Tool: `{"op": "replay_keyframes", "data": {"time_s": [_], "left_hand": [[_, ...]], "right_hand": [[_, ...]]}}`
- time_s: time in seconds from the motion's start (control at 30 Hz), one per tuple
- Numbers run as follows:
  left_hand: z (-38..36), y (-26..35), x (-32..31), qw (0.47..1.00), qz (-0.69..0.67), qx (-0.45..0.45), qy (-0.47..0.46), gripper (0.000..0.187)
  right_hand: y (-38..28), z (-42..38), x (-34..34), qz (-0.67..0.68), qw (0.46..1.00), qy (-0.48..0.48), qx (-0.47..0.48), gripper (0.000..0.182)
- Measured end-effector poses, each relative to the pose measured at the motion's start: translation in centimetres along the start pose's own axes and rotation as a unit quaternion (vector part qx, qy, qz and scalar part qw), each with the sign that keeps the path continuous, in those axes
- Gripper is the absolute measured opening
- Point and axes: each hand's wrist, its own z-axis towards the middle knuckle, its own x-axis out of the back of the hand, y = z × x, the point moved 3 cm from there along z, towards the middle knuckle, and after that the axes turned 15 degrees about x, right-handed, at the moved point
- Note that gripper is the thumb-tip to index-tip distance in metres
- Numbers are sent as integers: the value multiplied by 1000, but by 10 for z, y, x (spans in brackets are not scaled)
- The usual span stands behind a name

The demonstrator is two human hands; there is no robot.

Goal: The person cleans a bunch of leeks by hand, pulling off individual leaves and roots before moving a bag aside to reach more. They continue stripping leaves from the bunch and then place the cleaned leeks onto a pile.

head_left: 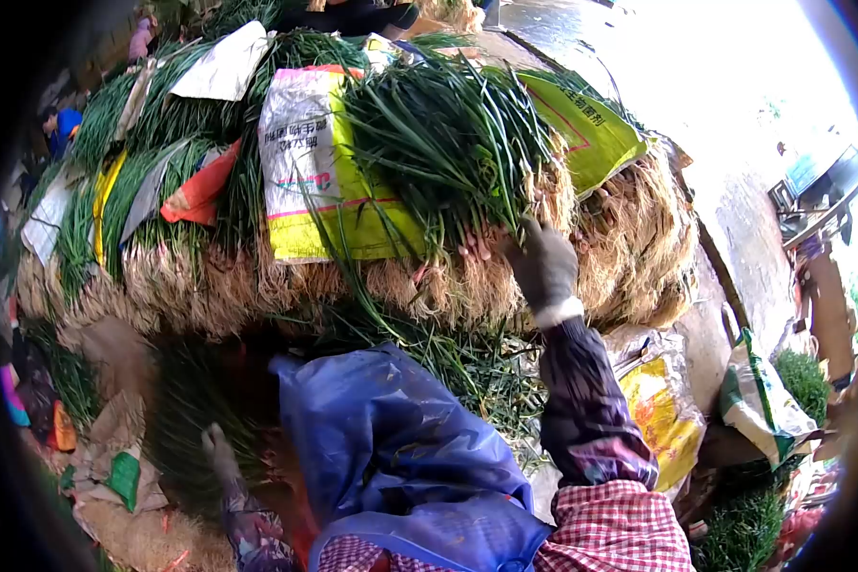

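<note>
My right hand (pixel 546 269), in a dark glove with a pale cuff, touches the root end of a bundle of green onions (pixel 448 133) on top of a long pile. Its visible fingertips are apart at the white stems. The bundle's green leaves point up and left, over a white and yellow-green printed sack (pixel 300 162). Low on the left, my left hand (pixel 221 456), in a grey glove, is beside dark green leaves (pixel 186 410) near my blue apron (pixel 391 429). Shadow blurs its fingers, so its grip is unclear.
Beyond the bundle, a yellow-green sack (pixel 582 124) covers part of the pile, whose tan roots (pixel 639 238) hang toward me. Loose leaves (pixel 467 367) lie below. A yellow bag (pixel 663 410) and a white-green sack (pixel 758 405) are at right. Other people are partly visible at the far side and left.
</note>
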Motion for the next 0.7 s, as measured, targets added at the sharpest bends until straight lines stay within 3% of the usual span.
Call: {"op": "replay_keyframes", "data": {"time_s": [0.07, 0.13, 0.2, 0.23, 0.3, 0.37, 0.4, 0.43, 0.5, 0.53, 0.57, 0.63, 0.67, 0.7], "left_hand": [[-47, 131, -21, 984, -142, -4, -113, 34], [-101, 234, -48, 950, -205, -119, -203, 35], [-181, 323, -78, 933, -169, -185, -259, 40], [-207, 346, -98, 907, -167, -200, -332, 42], [-237, 363, -147, 844, -175, -178, -474, 44], [-253, 367, -187, 804, -128, -139, -563, 42], [-257, 362, -206, 793, -126, -127, -582, 37], [-260, 353, -224, 790, -163, -135, -576, 32], [-270, 349, -245, 777, -156, -111, -600, 35], [-278, 353, -248, 783, -145, -79, -600, 35], [-286, 360, -249, 773, -161, -74, -609, 35], [-293, 375, -252, 754, -194, -64, -624, 36], [-293, 391, -252, 672, -225, -73, -702, 39], [-293, 404, -248, 704, -195, -74, -679, 39]], "right_hand": [[25, 23, -42, -23, 999, 14, 29, 24], [17, 33, -52, 30, 999, -31, 5, 21], [-4, 33, -35, 112, 991, -70, -11, 21], [-7, 29, -36, 175, 980, -91, 12, 21], [0, 32, -31, 191, 979, -71, -23, 23], [27, 41, -19, 167, 979, 69, -98, 29], [43, 47, -13, 166, 970, 94, -152, 28], [58, 56, -12, 105, 978, 107, -145, 32], [76, 78, -20, 100, 985, 12, -138, 37], [83, 85, -33, 160, 980, -18, -115, 34], [76, 90, -27, 111, 990, 37, -74, 25], [54, 85, -6, 152, 978, 135, -45, 20], [31, 71, 10, 146, 965, 210, 52, 17], [8, 53, 22, 139, 972, 163, 93, 17]]}}
